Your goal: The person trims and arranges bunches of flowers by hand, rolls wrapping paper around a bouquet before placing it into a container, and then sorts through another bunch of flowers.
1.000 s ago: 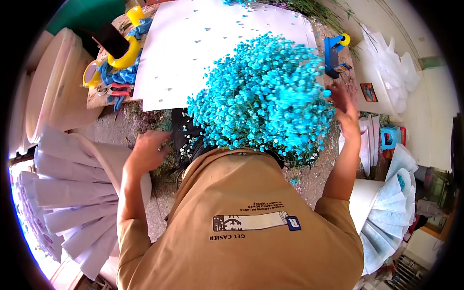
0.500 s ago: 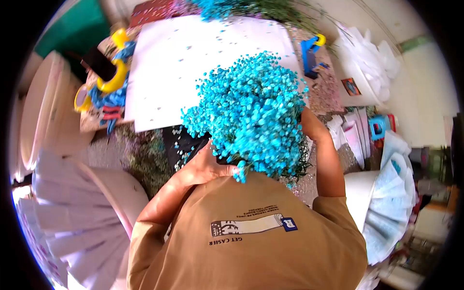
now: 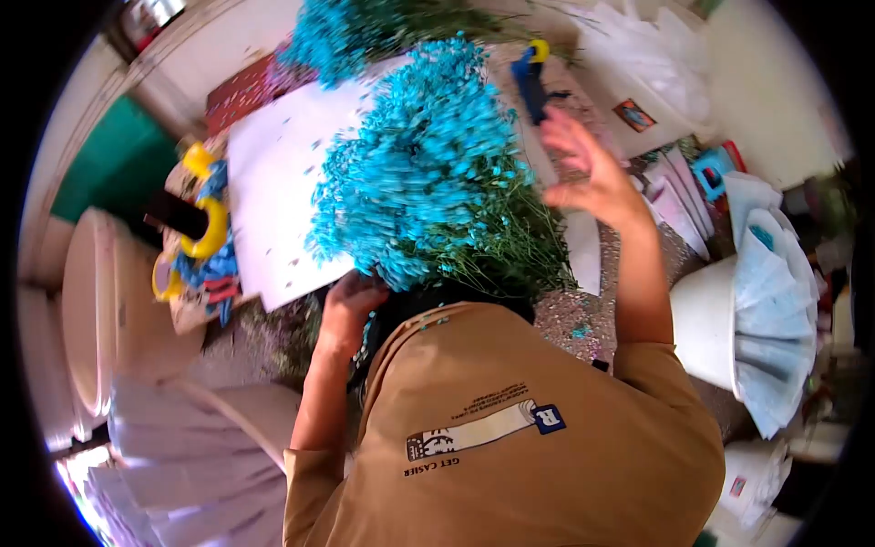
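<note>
A large bunch of turquoise baby's breath (image 3: 415,164) spreads over a white sheet of paper (image 3: 273,164) on the table. Its green stems (image 3: 510,232) point toward the lower right, and the blossoms are blurred by motion. At the near left edge of the bunch is my left hand (image 3: 354,296); its fingers are dark, smeared and partly tucked by the blossoms, so their grip is unclear. My right hand (image 3: 592,173) is raised to the right of the bunch, fingers spread and holding nothing.
More turquoise flowers (image 3: 333,36) lie at the back. A blue tape dispenser (image 3: 530,82) stands at the back right. Yellow tape rolls (image 3: 208,228) and blue ties sit on the left. White buckets with pleated wrapping (image 3: 706,314) flank me, and white wrapping (image 3: 643,50) fills the back right.
The bunch has moved away from my body and turned, with its stems now showing at the right. My right hand has come off it and opened. My left hand has shifted left and down.
</note>
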Tool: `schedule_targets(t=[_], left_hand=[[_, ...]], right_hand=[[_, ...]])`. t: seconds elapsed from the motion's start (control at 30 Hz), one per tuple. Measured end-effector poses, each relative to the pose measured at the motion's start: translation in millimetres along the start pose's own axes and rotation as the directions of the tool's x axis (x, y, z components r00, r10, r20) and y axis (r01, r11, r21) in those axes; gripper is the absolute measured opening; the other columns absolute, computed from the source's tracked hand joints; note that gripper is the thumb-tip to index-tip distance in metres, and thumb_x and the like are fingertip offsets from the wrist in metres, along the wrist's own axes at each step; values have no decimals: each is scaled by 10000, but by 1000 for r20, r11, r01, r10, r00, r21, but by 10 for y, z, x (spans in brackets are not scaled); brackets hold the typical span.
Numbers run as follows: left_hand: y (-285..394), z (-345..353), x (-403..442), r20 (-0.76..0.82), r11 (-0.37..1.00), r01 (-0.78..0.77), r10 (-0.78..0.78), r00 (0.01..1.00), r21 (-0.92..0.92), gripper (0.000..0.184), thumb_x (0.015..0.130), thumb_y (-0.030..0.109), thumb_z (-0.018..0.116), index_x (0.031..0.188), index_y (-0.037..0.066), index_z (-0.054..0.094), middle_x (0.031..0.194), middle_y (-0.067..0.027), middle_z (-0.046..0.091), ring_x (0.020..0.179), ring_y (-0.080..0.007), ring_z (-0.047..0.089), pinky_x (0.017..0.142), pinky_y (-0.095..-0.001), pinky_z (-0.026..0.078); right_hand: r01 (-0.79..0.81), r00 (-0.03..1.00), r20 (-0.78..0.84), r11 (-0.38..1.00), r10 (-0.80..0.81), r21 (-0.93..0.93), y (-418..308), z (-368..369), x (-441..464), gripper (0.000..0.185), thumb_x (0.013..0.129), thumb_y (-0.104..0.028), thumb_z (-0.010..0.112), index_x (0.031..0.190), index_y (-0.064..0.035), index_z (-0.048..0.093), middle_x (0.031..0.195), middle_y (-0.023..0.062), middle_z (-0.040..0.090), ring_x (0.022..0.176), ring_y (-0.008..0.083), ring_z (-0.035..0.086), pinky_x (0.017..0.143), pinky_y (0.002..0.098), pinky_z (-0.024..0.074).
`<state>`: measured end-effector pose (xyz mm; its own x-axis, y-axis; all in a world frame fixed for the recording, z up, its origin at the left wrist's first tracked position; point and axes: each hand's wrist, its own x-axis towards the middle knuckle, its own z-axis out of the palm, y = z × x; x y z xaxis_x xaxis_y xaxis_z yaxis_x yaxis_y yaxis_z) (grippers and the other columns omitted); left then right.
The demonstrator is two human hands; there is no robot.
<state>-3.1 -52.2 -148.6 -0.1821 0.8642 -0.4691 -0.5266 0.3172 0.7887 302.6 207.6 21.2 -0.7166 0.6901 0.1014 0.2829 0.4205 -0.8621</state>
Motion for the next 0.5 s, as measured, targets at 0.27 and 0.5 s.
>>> schedule_targets(t=[0.27, 0.5], left_hand=[[-5, 99, -275, 61, 985, -170, 172, 983, -36, 1111, 819, 269, 825, 1540, -98, 63, 1543, -320, 287, 1429, -355, 348, 1175, -440, 293], [190, 344, 316, -11, 961, -216, 218, 976, -173, 1143, 786, 268, 860, 1567, 24, 62, 1525, -313, 301, 1399, -387, 362, 1142, -493, 330]], right_hand=[[78, 997, 22, 996, -79, 39, 480, 540, 833, 1213, 683, -403, 905, 1561, 13, 179, 1594, 268, 248, 1499, 361, 215, 1190, 451, 262], [-160, 972, 206, 956, 109, 246, 909, 614, 1267, 1319, 620, -437, 919, 1553, 48, 122, 1570, 272, 283, 1471, 364, 275, 1190, 463, 274]])
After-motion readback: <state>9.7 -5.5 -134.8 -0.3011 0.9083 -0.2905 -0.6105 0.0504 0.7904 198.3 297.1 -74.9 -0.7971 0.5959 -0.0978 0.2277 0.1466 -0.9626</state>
